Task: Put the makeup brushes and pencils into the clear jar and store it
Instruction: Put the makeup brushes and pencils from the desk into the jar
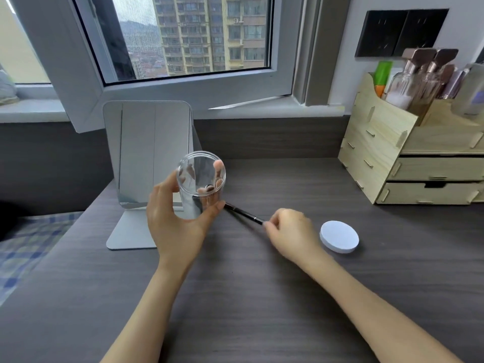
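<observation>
Head view: left hand (175, 221) grips clear jar (201, 184); right hand (290, 233) pinches black pencil (245, 213).

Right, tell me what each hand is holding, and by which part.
Left hand wraps the clear jar around its lower wall. Right hand pinches a thin black pencil at its near end.

You have one clear jar (201, 179) in your left hand (175, 218) and one dark pencil (245, 213) pinched in your right hand (290, 231). One white round lid (339, 240) lies just right of that hand. One standing mirror (148, 153) is behind your left hand. One wooden organiser (387, 153) with two drawers sits far right.
</observation>
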Motion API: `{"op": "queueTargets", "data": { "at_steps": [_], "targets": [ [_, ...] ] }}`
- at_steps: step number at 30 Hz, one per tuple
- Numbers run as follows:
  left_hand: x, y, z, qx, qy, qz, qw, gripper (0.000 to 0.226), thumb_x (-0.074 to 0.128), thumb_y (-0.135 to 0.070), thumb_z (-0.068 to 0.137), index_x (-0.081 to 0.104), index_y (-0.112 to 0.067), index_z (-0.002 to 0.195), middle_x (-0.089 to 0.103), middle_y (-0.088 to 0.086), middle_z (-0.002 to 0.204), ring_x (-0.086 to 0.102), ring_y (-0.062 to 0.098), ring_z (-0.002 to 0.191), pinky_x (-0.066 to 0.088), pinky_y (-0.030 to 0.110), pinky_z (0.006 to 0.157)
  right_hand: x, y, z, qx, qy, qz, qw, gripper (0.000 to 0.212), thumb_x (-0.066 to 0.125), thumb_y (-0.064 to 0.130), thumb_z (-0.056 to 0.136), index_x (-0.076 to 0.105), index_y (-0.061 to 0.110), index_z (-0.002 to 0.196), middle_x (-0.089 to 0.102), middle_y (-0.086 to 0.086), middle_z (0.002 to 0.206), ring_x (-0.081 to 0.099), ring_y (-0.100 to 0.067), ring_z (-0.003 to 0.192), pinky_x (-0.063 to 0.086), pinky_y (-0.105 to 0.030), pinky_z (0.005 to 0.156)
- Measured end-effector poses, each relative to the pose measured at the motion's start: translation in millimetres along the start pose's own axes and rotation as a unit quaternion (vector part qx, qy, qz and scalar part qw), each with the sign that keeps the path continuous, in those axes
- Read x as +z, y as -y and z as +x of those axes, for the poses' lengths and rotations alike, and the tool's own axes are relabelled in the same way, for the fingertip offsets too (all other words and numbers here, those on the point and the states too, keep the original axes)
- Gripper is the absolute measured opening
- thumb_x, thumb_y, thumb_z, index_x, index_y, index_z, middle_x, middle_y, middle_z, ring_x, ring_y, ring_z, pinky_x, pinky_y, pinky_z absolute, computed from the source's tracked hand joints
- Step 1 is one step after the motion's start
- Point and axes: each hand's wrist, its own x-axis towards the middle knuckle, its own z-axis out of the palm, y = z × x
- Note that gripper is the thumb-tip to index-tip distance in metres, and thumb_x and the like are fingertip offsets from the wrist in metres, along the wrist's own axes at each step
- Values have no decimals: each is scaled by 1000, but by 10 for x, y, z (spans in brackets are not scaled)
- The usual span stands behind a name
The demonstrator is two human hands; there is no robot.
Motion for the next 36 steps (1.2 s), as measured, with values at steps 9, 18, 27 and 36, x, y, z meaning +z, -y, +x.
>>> {"op": "queueTargets", "data": {
  "at_steps": [9, 18, 27, 36],
  "targets": [
    [28, -31, -22, 101, 10, 77, 992, 64, 75, -44, 62, 51, -23, 118, 55, -5, 103, 51, 18, 95, 45, 48, 84, -1076, -237, -291, -43, -93, 431, 896, 19, 62, 10, 86, 67, 19, 70, 62, 6, 53, 54, 0, 50, 44, -8, 51],
    [58, -4, -63, 194, 50, 145, 969, 58, 58, -62, 79, 52, -21, 120, 64, 4, 103, 52, 17, 101, 34, 43, 102, -1097, 118, -458, -199, -173, 177, 948, 9, 67, 21, 78, 67, 17, 71, 66, 1, 61, 58, -14, 67, 43, -11, 57],
    [64, 6, -104, 231, 71, 180, 954, 60, 70, -57, 69, 61, -16, 112, 65, 0, 92, 55, 16, 91, 35, 44, 102, -483, 258, -94, -333, -203, 64, 918, 30, 63, 34, 82, 68, 11, 64, 62, 1, 63, 53, -18, 57, 44, -29, 53],
    [-85, -63, 4, 27, -21, 95, 995, 65, 69, -59, 55, 54, -18, 104, 51, -7, 89, 43, 5, 84, 41, 40, 83, -16, 221, 819, -221, -47, 22, 974, 32, 51, 4, 88, 64, 11, 116, 65, -6, 122, 58, -28, 109, 39, -26, 92]
  ]
}}
